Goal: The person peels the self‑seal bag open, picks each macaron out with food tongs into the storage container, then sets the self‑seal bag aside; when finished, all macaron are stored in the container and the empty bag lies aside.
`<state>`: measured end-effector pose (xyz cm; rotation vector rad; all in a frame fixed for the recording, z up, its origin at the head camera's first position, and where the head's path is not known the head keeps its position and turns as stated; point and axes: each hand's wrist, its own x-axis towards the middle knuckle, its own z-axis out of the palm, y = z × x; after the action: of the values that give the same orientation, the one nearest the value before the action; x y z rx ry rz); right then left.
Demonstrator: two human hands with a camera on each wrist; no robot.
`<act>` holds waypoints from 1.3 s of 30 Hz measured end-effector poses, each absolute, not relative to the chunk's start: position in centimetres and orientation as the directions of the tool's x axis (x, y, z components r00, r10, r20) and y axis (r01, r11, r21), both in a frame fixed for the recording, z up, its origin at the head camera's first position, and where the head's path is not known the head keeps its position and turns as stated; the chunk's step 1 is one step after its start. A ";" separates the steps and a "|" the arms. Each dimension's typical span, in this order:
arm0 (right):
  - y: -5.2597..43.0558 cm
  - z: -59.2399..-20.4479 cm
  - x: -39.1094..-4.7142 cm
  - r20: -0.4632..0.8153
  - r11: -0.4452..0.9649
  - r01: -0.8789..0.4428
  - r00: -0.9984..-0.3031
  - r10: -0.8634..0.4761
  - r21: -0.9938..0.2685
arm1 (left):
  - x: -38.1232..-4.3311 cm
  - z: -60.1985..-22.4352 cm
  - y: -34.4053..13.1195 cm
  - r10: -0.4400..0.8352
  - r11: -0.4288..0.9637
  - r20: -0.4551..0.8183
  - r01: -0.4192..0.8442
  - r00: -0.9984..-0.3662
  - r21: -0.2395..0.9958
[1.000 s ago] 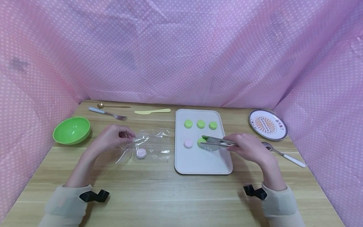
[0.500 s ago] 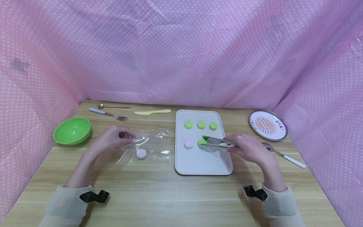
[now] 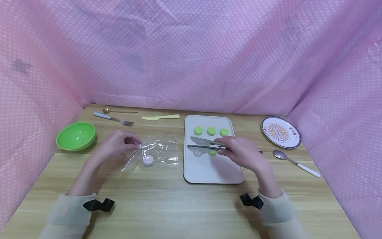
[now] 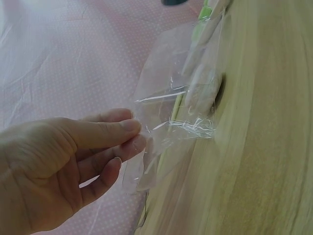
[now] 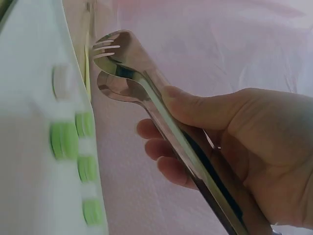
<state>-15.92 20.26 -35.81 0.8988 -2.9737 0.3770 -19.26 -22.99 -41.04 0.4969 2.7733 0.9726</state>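
My left hand (image 3: 121, 145) pinches the mouth edge of a clear plastic bag (image 3: 167, 149) between thumb and fingertips; in the left wrist view the bag (image 4: 166, 93) spreads away from the fingers. A pink macaron (image 3: 148, 160) lies inside it. My right hand (image 3: 240, 152) grips metal tongs (image 3: 203, 142) above a white tray (image 3: 213, 174). The tong heads stand apart with nothing between them. Under the tongs, a pink macaron (image 5: 61, 82) and a green macaron (image 5: 63, 141) sit on the tray, partly covered in the head view. Several green macarons (image 3: 211, 131) form a row behind.
A green bowl (image 3: 76, 136) stands at the left. Along the back lie a fork (image 3: 113, 119), a small gold spoon (image 3: 119, 112) and a yellow knife (image 3: 160, 117). To the right are a patterned plate (image 3: 280, 132) and a white-handled spoon (image 3: 295, 162).
The tongs have left the front green macaron, which stays on the tray. My right hand has carried them up and to the left, over the pink macaron. The left hand holds nearly still.
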 end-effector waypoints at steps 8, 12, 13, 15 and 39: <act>15.0 -36.8 -17.2 0.095 0.757 -0.620 -0.783 -0.615 -0.207 | -19.2 -40.8 -23.1 0.350 0.744 -0.052 0.244 -0.935 0.622; 13.9 -37.3 -17.6 0.090 0.761 -0.618 -0.784 -0.614 -0.199 | -19.3 -40.6 -23.0 0.356 0.738 -0.046 0.251 -0.933 0.627; 13.6 -37.4 -17.6 0.085 0.761 -0.618 -0.784 -0.615 -0.199 | -19.3 -40.6 -23.0 0.359 0.736 -0.047 0.252 -0.932 0.628; 13.1 -37.7 -17.7 0.072 0.755 -0.624 -0.778 -0.624 -0.201 | -19.3 -40.6 -22.9 0.361 0.735 -0.044 0.256 -0.931 0.628; 8.5 -38.6 -17.4 0.029 0.607 -0.759 -0.630 -0.776 -0.235 | -19.4 -41.1 -22.1 0.378 0.707 0.009 0.295 -0.926 0.643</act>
<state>-17.44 8.48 -38.57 1.3796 -2.8840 0.3643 -19.35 -22.13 -41.09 0.5517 2.7867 1.0180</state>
